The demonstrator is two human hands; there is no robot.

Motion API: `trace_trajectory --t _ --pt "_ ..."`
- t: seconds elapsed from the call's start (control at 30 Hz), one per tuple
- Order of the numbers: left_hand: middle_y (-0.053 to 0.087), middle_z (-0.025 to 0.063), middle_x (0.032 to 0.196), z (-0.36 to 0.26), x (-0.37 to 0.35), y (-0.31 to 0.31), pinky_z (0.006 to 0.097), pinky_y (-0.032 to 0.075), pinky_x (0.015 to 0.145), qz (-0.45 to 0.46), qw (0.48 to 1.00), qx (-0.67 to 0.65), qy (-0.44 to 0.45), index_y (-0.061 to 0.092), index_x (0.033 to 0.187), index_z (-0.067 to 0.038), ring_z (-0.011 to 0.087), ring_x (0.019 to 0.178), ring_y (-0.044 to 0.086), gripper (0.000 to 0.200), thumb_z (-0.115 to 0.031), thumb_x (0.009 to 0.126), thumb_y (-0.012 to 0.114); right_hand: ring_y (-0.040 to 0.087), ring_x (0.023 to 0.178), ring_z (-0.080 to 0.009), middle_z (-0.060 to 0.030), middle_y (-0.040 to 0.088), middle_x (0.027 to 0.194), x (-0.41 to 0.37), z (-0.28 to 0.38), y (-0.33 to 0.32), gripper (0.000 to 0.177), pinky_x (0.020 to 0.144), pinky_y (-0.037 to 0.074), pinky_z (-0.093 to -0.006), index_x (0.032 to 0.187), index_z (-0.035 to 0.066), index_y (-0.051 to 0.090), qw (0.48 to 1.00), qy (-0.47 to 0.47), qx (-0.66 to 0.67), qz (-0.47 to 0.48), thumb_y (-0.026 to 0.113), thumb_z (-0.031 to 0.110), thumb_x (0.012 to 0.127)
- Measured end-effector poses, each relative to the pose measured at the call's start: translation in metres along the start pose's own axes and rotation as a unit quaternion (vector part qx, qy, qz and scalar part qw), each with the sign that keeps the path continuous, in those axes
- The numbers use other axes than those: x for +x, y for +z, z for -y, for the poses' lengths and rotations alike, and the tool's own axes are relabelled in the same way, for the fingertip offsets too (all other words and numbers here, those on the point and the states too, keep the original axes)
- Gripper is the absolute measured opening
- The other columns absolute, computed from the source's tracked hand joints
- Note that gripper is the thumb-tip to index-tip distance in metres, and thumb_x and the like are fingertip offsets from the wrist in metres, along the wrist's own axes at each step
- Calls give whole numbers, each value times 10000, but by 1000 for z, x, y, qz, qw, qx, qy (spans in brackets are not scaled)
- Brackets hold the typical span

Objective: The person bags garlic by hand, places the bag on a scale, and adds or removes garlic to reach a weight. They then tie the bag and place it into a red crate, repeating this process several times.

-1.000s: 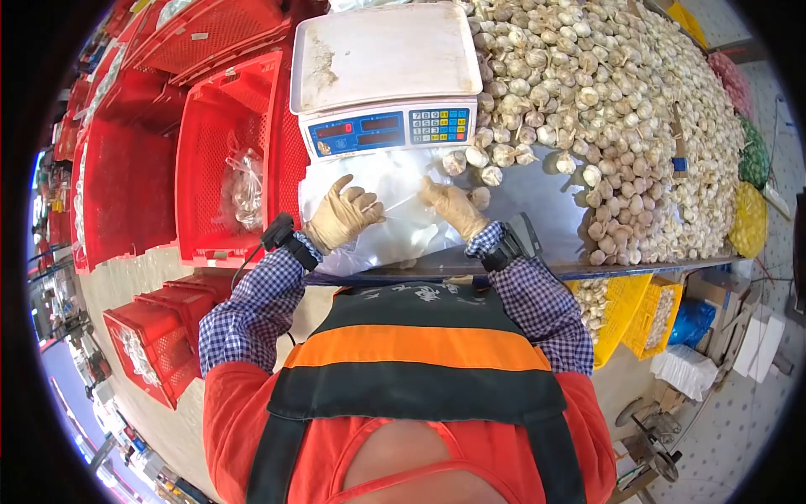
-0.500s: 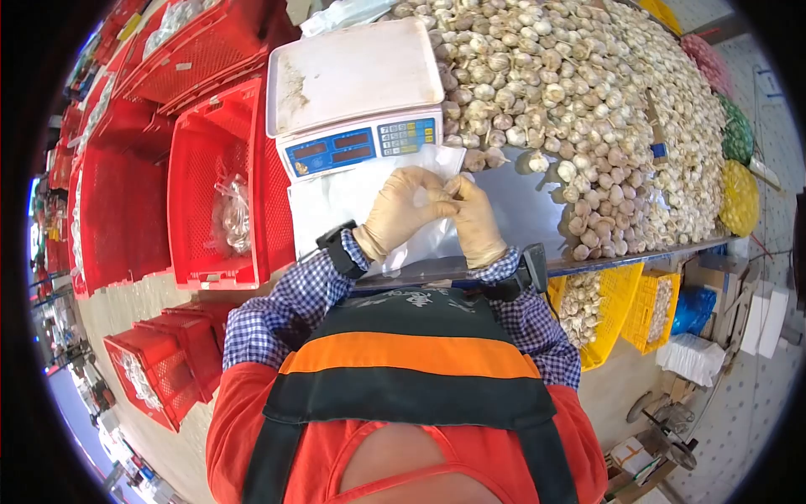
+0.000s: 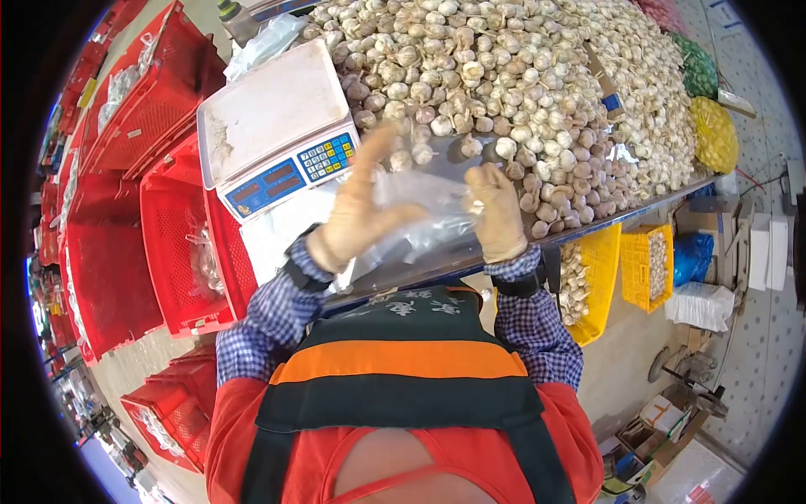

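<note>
My left hand (image 3: 361, 210), in a pale glove and blurred, is open with thumb and fingers spread, over a stack of clear plastic bags. My right hand (image 3: 497, 212), also gloved, is closed on the edge of a clear plastic bag (image 3: 428, 197), which stretches leftward from it towards my left hand. A white scale (image 3: 277, 118) with a blue keypad panel stands beyond my left hand. Loose garlic bulbs (image 3: 504, 92) are heaped on the metal table just beyond my right hand.
Red crates (image 3: 109, 260) stand at the left, one with bagged goods inside. Yellow crates (image 3: 600, 286) with garlic sit below the table edge at the right. Yellow (image 3: 714, 134) and green net sacks lie at the far right. A bottle (image 3: 239, 23) stands behind the scale.
My hands have parted; the left has opened and moved left, while the right holds the bag's edge. The view has turned, so the scale appears tilted and further left.
</note>
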State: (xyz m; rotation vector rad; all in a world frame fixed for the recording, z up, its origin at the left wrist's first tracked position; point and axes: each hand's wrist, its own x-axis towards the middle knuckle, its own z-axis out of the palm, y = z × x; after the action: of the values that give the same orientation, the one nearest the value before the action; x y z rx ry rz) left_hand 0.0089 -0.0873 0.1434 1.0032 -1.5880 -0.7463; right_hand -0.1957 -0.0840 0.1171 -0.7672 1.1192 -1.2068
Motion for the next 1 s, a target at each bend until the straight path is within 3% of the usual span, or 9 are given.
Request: trace_trajectory --t 0.1,0.27,0.43,0.47,0.53,0.57,0.7,0.8,1.0 --pt "620 130 958 0 23 22 408 481 763 286 899 314 105 522 1211 -93 301 869 589 501 -294 779 676 509 685 -119 -5 543 801 -3 21 7 184 614 426 -243 820 48 548 981 -71 -138 115 725 79 781" --pt "609 148 802 30 -13 16 338 497 668 246 886 393 -3 646 1034 -79 282 783 618 216 -71 830 574 612 847 -328 -127 593 997 4 27 -49 243 743 489 -395 877 35 585 789 -168 -587 61 739 154 731" --pt "641 121 1017 41 -57 6 353 528 818 66 904 -273 -322 579 1100 -4 248 939 632 246 -59 863 549 618 746 -287 -113 636 885 20 -20 -121 184 681 500 -363 970 54 627 629 -123 -768 4 625 152 814" --pt "641 121 1017 46 -62 3 353 528 818 66 904 -273 -323 579 1100 -4 248 939 632 246 -59 863 549 618 746 -287 -113 636 885 16 -30 -130 184 681 500 -363 970 54 627 629 -122 -768 4 625 152 814" --pt "632 105 1072 55 -65 3 311 485 907 -113 751 -533 -373 500 1224 33 187 1005 608 460 -84 802 639 654 829 -280 -143 663 948 3 -47 -147 214 712 508 -337 1023 57 646 991 101 -79 30 594 138 832" --pt "623 110 1120 29 -49 7 305 476 915 -44 891 -262 -367 490 1239 41 184 1040 598 565 -164 761 711 654 829 -280 -143 663 948 -5 -40 -136 214 712 508 -337 1023 57 646 991 102 -79 30 594 138 832" --pt "590 156 1183 60 -70 30 321 463 936 131 962 50 -233 473 1257 30 234 1058 596 459 -101 835 596 665 910 -219 -119 689 972 1 -42 -119 269 760 507 -288 1044 69 663 930 -68 -362 -17 628 162 794" --pt "591 167 1178 106 -76 61 325 454 926 287 860 99 -409 442 1281 42 245 1089 583 542 -83 788 627 669 897 -206 -100 705 900 30 -94 -166 269 771 512 -285 1020 78 672 893 -56 -447 -13 657 119 755" --pt "589 150 1163 216 -25 145 320 479 891 -30 953 -122 -276 459 1256 34 243 1072 576 448 43 820 562 572 1029 -245 -168 595 1088 147 -182 -210 430 883 453 -360 1139 -47 520 939 -22 -238 -249 680 71 758"
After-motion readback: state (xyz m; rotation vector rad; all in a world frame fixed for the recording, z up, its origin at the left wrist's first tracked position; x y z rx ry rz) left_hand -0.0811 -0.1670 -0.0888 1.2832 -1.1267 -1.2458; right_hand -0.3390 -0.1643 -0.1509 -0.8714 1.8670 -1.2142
